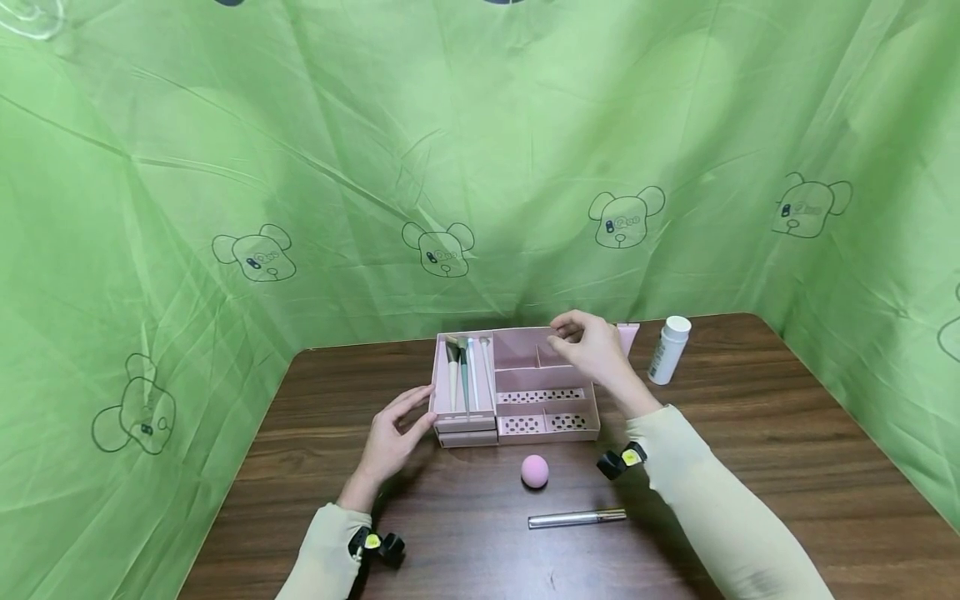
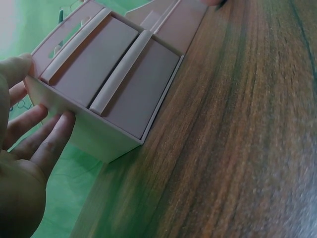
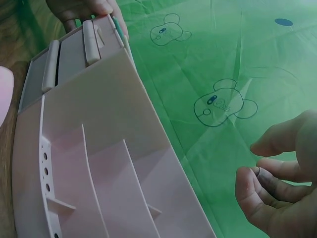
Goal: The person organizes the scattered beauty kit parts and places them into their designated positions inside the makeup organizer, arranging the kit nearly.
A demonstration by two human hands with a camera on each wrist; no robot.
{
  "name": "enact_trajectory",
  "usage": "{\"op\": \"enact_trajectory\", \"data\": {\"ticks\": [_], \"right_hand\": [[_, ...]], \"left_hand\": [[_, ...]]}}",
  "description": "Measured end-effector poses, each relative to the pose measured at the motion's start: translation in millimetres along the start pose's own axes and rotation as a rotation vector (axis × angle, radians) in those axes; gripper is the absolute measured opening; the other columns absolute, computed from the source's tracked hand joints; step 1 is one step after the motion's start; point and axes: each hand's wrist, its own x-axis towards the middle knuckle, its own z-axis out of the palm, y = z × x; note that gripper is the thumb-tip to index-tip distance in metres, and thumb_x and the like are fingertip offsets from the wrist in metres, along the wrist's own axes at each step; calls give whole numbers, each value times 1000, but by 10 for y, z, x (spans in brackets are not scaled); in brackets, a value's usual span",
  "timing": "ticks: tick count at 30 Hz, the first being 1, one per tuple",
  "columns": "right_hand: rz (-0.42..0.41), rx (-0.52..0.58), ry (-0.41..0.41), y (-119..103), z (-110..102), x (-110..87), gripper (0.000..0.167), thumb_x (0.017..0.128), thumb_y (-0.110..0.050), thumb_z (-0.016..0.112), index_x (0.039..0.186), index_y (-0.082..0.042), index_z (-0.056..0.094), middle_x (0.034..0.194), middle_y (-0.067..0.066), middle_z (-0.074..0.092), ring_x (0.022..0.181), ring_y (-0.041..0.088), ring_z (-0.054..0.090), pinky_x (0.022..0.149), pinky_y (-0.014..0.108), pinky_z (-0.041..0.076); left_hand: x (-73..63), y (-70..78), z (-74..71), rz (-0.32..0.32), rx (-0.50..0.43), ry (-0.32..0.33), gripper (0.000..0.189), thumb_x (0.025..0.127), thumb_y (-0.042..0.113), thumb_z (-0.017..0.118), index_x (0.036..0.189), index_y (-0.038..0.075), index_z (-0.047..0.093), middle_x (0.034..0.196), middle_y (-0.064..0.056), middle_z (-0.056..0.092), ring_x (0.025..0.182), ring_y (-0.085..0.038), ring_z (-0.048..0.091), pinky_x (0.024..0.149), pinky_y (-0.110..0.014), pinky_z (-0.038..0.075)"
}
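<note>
A pink desk organizer with drawers and open compartments stands on the table. My left hand is at its left side; in the left wrist view the thumb touches the front corner and the extended fingers lie against the side wall. Several makeup brushes lie in the tray on top of the drawers. Over the back right compartments hovers my right hand, its fingers loosely bent. Nothing shows between its thumb and fingertips in the right wrist view.
A pink ball and a silver pen-shaped tube lie in front of the organizer. Right of it stands a white capped bottle. A pale pink piece shows by the organizer's back right corner. Green cloth surrounds the wooden table.
</note>
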Motion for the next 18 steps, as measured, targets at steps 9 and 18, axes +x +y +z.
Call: {"op": "enact_trajectory", "data": {"ticks": [9, 18], "right_hand": [[12, 16, -22, 114, -123, -92, 23, 86, -21, 71, 107, -11, 69, 96, 6, 72, 83, 20, 66, 73, 30, 55], [-8, -47, 12, 342, -195, -182, 22, 86, -19, 72, 106, -10, 69, 93, 7, 73, 80, 19, 67, 71, 30, 56]], "left_hand": [[-3, -18, -12, 5, -1, 3, 41, 90, 2, 67, 129, -8, 58, 134, -24, 55, 119, -41, 56, 98, -22, 52], [-6, -27, -17, -7, -14, -4, 42, 90, 4, 67, 130, -7, 57, 135, -23, 55, 119, -39, 56, 98, -23, 52]]}}
